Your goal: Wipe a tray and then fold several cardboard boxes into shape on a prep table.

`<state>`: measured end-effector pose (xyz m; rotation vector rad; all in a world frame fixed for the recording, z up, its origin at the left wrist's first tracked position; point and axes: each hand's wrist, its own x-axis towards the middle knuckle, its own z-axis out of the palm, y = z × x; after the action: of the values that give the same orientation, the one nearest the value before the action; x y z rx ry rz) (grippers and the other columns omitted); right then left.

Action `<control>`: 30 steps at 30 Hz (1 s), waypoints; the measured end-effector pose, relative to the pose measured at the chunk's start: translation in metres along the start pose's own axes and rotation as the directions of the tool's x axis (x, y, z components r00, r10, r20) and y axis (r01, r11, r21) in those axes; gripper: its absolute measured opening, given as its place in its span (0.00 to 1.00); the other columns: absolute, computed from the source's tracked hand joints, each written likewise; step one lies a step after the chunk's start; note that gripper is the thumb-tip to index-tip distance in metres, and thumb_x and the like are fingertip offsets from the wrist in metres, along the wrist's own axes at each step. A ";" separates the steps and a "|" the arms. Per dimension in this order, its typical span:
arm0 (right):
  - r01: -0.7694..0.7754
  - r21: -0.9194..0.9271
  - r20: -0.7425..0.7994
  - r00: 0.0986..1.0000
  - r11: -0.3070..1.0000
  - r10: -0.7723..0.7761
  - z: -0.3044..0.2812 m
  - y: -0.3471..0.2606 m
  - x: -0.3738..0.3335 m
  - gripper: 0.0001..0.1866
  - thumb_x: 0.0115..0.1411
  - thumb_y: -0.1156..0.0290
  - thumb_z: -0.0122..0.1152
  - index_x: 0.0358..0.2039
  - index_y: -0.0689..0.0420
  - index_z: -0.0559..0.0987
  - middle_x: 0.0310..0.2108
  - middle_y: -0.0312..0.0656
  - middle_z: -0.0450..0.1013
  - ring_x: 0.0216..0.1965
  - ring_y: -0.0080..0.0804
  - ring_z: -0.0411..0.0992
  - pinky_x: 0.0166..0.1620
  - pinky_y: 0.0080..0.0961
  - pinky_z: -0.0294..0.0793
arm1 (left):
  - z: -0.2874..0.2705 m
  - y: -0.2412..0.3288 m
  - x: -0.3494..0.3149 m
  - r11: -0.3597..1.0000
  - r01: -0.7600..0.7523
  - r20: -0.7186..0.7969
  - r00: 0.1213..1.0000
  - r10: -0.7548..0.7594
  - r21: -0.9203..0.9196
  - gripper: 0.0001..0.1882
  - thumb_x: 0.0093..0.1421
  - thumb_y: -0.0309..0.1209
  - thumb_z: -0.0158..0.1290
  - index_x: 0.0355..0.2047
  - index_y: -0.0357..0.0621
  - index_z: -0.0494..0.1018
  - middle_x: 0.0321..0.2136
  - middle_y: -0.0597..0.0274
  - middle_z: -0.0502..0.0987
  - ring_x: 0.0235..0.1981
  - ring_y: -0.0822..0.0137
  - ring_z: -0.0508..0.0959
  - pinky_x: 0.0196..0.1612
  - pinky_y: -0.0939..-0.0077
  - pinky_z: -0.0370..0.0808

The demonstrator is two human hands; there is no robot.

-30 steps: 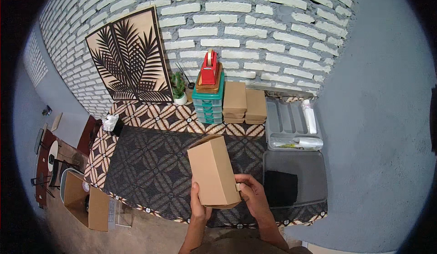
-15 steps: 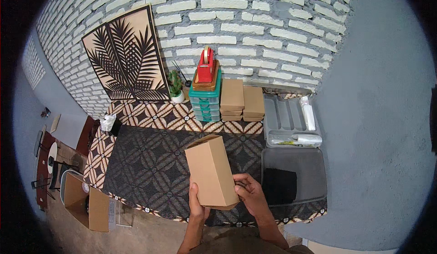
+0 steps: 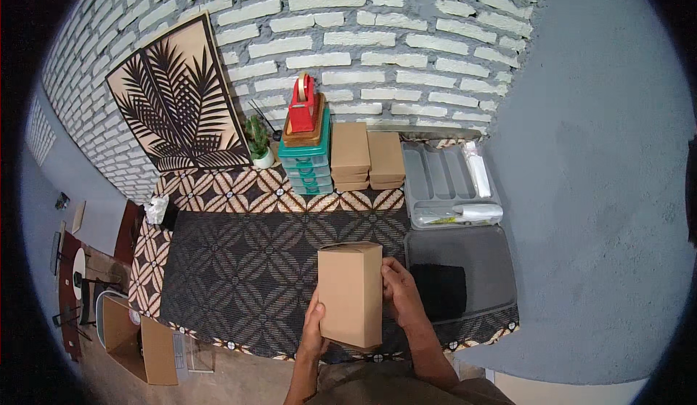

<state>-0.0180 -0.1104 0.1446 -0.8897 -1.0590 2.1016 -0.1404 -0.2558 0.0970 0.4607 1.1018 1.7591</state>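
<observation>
A plain brown cardboard box (image 3: 350,296) stands roughly upright in front of me, held above the dark mat. A narrow dark gap shows along its top flap, and a flap edge sticks out at the bottom. My left hand (image 3: 312,330) is closed around the lower left side, thumb on the front face and the other fingers mostly hidden behind. On the opposite side, the bent fingers of my right hand (image 3: 403,295) press together against the upper right edge; part of their contact with the cardboard is hidden.
Behind the mat (image 3: 232,267) stand a green drawer unit (image 3: 306,162) with a red tape dispenser (image 3: 303,107) on top, and stacked flat brown boxes (image 3: 351,147). To the right lie a grey compartment tray (image 3: 435,176) and a dark tray (image 3: 486,271). An open carton (image 3: 160,350) sits lower left.
The box has turned from tilted to nearly upright and shifted slightly right and down. My right hand has slid from its lower right edge to its upper right edge. The view has shifted too.
</observation>
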 end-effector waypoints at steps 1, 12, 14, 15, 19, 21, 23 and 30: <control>0.001 0.002 0.002 1.000 1.000 -0.001 -0.004 0.005 0.005 0.08 0.67 0.65 0.50 0.39 0.53 0.74 0.24 0.22 0.65 0.24 0.06 0.60 0.27 0.10 0.60 | -0.002 -0.002 0.001 1.000 0.007 -0.008 1.000 -0.007 0.011 0.38 0.65 0.48 0.43 0.67 0.37 0.47 0.64 0.48 0.56 0.64 0.58 0.59 0.63 0.67 0.58; 0.235 -0.542 -0.105 0.934 0.807 -0.342 -0.035 0.051 0.026 0.21 0.68 0.61 0.48 0.58 0.56 0.65 0.52 0.44 0.68 0.55 0.35 0.64 0.58 0.32 0.62 | 0.039 -0.001 0.039 0.932 -0.015 -0.173 0.981 0.083 0.361 0.35 0.65 0.38 0.47 0.68 0.42 0.48 0.63 0.49 0.59 0.61 0.60 0.64 0.60 0.68 0.62; 0.297 -0.687 -0.023 0.904 0.664 -0.428 -0.035 0.053 0.028 0.24 0.68 0.59 0.48 0.61 0.56 0.62 0.56 0.46 0.64 0.58 0.39 0.61 0.60 0.33 0.60 | 0.048 -0.003 0.053 0.875 -0.041 -0.190 0.970 0.150 0.482 0.34 0.66 0.35 0.47 0.69 0.43 0.48 0.62 0.48 0.61 0.58 0.60 0.67 0.56 0.67 0.66; 0.343 -0.803 0.076 0.871 0.488 -0.486 -0.035 0.052 0.031 0.27 0.69 0.58 0.47 0.64 0.55 0.59 0.59 0.49 0.60 0.61 0.42 0.58 0.62 0.34 0.58 | 0.048 -0.008 0.062 0.791 -0.076 -0.141 0.969 0.202 0.607 0.32 0.68 0.38 0.43 0.69 0.44 0.48 0.63 0.45 0.59 0.58 0.57 0.67 0.56 0.66 0.67; 0.287 -0.671 0.076 0.944 0.683 -0.322 -0.026 0.029 0.038 0.32 0.67 0.54 0.50 0.65 0.56 0.55 0.62 0.51 0.56 0.64 0.46 0.55 0.63 0.36 0.56 | 0.068 0.004 0.085 0.703 -0.176 0.088 0.983 0.161 0.689 0.31 0.71 0.46 0.30 0.68 0.44 0.49 0.66 0.44 0.51 0.64 0.46 0.59 0.63 0.62 0.58; 0.120 -0.443 0.038 0.993 0.889 -0.115 -0.031 0.014 0.051 0.37 0.65 0.52 0.52 0.66 0.58 0.51 0.63 0.53 0.55 0.64 0.46 0.54 0.63 0.39 0.57 | 0.071 -0.004 0.103 0.630 -0.253 0.192 0.967 0.165 0.734 0.32 0.71 0.49 0.28 0.68 0.43 0.49 0.67 0.46 0.50 0.65 0.47 0.55 0.65 0.61 0.53; 0.099 -0.394 0.044 0.995 0.914 -0.089 -0.038 -0.003 0.063 0.41 0.63 0.50 0.55 0.67 0.57 0.48 0.63 0.55 0.54 0.63 0.47 0.56 0.62 0.40 0.59 | 0.080 -0.006 0.116 0.518 -0.339 0.312 0.940 0.142 0.785 0.36 0.69 0.54 0.23 0.68 0.41 0.48 0.68 0.49 0.47 0.68 0.49 0.47 0.68 0.61 0.43; 0.361 -0.553 -0.108 0.863 0.751 -0.494 -0.078 -0.049 0.164 0.41 0.62 0.59 0.57 0.68 0.56 0.47 0.56 0.53 0.62 0.54 0.42 0.64 0.58 0.38 0.64 | 0.083 0.000 0.195 0.914 -0.292 0.255 0.941 0.222 0.281 0.31 0.70 0.46 0.36 0.65 0.36 0.53 0.63 0.52 0.61 0.62 0.60 0.62 0.64 0.65 0.55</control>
<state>-0.0425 0.0714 0.1037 -1.0015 -1.5553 1.2913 -0.1693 -0.0465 0.1073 1.0158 1.2094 1.7083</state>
